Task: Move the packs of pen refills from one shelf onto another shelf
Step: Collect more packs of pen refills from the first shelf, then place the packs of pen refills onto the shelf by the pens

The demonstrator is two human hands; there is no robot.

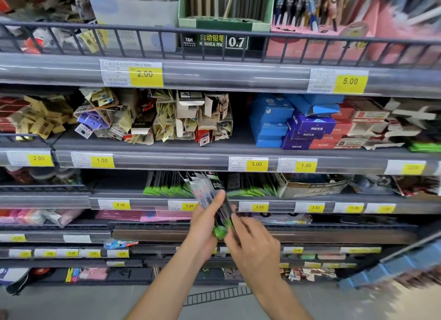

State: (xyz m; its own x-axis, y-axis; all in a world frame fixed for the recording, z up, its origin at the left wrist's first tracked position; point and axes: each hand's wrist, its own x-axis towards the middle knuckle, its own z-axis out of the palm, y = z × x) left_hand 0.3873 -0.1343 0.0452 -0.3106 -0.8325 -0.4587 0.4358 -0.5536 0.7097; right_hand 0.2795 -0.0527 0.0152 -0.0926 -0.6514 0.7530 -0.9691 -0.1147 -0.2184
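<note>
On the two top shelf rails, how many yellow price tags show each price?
1.00 tags: 2
2.00 tags: 2
3.00 tag: 1
5.00 tag: 1
Unreadable tag: 1
Total: 7

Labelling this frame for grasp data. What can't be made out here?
- Head view: number of packs in the bunch; they overlap, and the left hand covers the middle.
- Right hand fingers' contact: fingertips lost behind the packs.
- Lower price tags: print too small and blurred.
- Right edge: motion blur.
</note>
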